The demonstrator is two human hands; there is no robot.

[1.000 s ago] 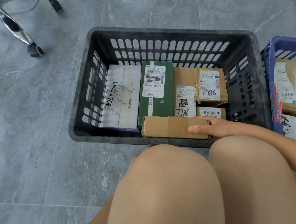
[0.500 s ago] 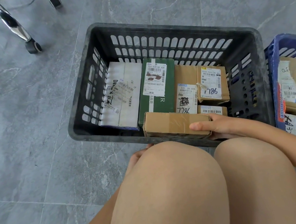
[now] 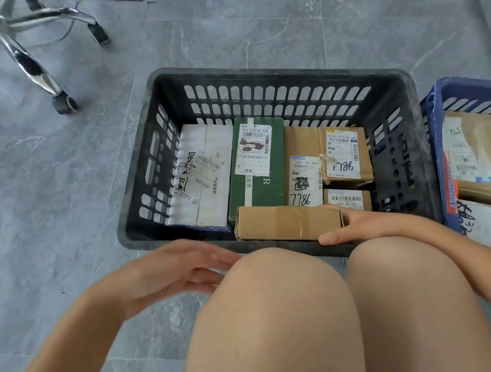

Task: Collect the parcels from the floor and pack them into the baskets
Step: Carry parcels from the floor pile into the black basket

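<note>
Basket (image 3: pixel 257 73), black, holding our parcels; right hand (image 3: pixel 359 225) grips brown box (image 3: pixel 287 223); left hand (image 3: pixel 168 271) spread beside knee (image 3: pixel 278 287); chair (image 3: pixel 31 65) nearby.

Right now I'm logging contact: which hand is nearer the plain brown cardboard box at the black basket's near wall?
Right. The right hand grips the plain brown cardboard box by its right end; the left hand hovers open, apart, outside the black basket.

Head camera looks steeply down, close over the knees (image 3: pixel 281 317) and black basket (image 3: pixel 257 73).
</note>
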